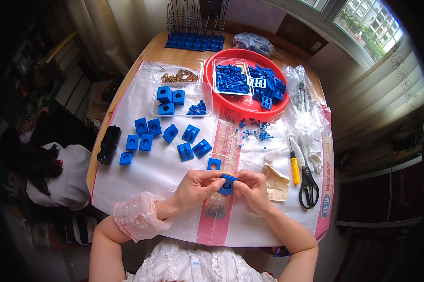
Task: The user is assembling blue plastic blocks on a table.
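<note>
Between both hands, close to my body, is a blue plastic block (227, 186) with a round opening in its face. My left hand (196, 188) pinches its left side with thumb and finger. On the opposite side, my right hand (250, 188) grips it the same way. Just beyond my fingertips a flat blue square plate with a hole (214, 164) lies on the cloth. Further left, several similar blue blocks (146, 142) are spread out, some with the hole up. Slotted blue pieces (202, 148) rest nearer the middle.
A red basin (281, 109) holds trays of small blue parts. Clear trays (207, 99) carry blocks and brass-coloured pins (180, 76). At right lie a yellow-handled screwdriver (295, 170), black scissors (309, 188) and brown paper (277, 183). A black case (109, 144) sits at the left edge; another person (63, 176) is beyond.
</note>
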Motion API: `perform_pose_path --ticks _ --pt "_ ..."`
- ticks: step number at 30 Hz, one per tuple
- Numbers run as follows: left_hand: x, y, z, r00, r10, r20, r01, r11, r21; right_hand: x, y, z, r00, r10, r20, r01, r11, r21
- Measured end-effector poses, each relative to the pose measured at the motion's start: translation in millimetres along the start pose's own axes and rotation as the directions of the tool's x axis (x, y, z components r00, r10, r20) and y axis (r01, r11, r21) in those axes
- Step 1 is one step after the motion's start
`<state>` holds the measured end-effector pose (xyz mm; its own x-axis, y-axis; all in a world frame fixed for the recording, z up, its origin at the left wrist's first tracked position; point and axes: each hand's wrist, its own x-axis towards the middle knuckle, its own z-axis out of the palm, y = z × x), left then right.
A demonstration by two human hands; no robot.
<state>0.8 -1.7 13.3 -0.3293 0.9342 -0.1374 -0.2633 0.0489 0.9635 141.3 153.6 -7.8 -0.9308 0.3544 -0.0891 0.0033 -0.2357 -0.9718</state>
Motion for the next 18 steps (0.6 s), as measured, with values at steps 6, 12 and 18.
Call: perform_pose_path --ticks 6,12,18 --pt "-0.1 -0.6 0.3 1.000 0.001 -0.012 -0.001 1.000 -0.008 -0.3 -0.9 0.0 1.000 0.007 0.001 -0.007 1.000 -0.001" --pt "-0.1 0.2 0.0 1.000 -0.008 -0.012 0.008 1.000 0.010 -0.2 -2.0 1.2 1.000 0.007 0.002 -0.007 1.000 0.008" --pt "0.5 -2.1 0.1 1.000 0.000 -0.017 0.000 1.000 0.006 -0.5 -0.5 0.1 1.000 0.006 0.004 -0.006 1.000 0.001"
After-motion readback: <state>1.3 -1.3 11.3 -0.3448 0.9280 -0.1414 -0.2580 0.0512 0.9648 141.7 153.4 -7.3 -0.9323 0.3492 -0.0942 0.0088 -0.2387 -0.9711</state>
